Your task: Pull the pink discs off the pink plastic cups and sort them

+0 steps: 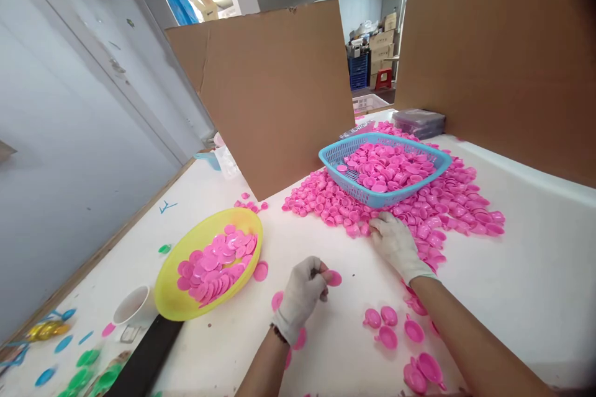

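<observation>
Left hand (300, 298) – pinching a disc (334, 278); right hand (395, 245) – nearer the cup pile (321, 203), fingers at its near edge, grip unclear.

Bright pink cups (386, 337) and pink discs (222, 260) here, a plain yellow bowl (186, 248) there, a light-blue basket (372, 195) patterned with openwork holes, off-white gloves (302, 298), brown cardboard (279, 93), and a white tabletop (344, 322) dotted with dark specks!
</observation>
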### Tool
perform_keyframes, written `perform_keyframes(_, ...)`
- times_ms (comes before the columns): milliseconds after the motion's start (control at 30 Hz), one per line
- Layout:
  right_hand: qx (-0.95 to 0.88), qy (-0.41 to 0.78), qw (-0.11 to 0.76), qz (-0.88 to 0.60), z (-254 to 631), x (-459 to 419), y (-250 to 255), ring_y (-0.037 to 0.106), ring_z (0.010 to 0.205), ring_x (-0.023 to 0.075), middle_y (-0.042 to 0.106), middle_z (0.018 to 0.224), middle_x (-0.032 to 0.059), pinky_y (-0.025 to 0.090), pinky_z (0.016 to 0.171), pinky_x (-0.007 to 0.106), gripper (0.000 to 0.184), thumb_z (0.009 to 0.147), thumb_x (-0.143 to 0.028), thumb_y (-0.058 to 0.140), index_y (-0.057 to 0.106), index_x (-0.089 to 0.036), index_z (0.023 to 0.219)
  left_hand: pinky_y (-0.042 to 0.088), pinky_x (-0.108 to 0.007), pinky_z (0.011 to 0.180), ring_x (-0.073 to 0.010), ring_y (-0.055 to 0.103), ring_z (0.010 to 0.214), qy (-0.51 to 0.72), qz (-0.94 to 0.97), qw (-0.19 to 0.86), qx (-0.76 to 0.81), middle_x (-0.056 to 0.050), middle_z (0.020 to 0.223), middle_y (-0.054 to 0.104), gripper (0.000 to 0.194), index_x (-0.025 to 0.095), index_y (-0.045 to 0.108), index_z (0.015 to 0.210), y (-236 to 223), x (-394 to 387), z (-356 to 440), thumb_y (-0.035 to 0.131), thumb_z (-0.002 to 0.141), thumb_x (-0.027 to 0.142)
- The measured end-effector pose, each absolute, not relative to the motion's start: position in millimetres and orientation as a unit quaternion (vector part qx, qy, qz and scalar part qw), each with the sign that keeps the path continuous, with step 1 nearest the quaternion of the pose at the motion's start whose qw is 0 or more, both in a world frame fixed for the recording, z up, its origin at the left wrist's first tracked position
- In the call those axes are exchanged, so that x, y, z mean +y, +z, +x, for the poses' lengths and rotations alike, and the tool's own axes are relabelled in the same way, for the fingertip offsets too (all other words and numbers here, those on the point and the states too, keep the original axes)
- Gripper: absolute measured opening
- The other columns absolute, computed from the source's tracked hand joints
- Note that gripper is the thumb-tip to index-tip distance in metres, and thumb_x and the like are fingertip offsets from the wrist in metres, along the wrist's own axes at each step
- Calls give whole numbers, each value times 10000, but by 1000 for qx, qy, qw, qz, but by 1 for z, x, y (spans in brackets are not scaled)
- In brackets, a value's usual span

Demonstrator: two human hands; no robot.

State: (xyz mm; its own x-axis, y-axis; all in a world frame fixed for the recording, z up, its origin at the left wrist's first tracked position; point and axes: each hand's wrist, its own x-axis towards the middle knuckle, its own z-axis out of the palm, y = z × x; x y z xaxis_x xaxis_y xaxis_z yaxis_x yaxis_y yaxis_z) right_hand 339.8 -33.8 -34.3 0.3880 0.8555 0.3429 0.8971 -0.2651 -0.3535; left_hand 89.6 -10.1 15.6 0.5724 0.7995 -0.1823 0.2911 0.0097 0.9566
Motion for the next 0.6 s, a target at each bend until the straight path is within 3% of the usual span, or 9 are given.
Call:
perform_keyframes(100,-575,16,351,-739,325,-38,-16,540,923,222,584,956,96,427,817,337,173,809,-146,472,643,-162,784,407,-224,534,-85,494,536,289,557,715,308,10,682,572,211,163,486,754,8,-3,102,623,766,322)
perform_keyframes(233,-587,217,463,-628,282,-50,4,507,707,149,510,723,3,424,656,272,152,836,-168,463,524,-189,699,400,-193,555,-52,505,561,322,441,806,229,21,763,557,295,162,479,787,-7,3,98,720,721,318)
perform_keyframes(600,-601,331,541,-487,242,-70,19,496,731,124,469,788,-2,429,654,252,189,824,-76,457,508,-197,688,420,-173,479,-43,499,537,329,438,808,216,35,770,486,320,169,475,754,-1,-3,92,762,689,295)
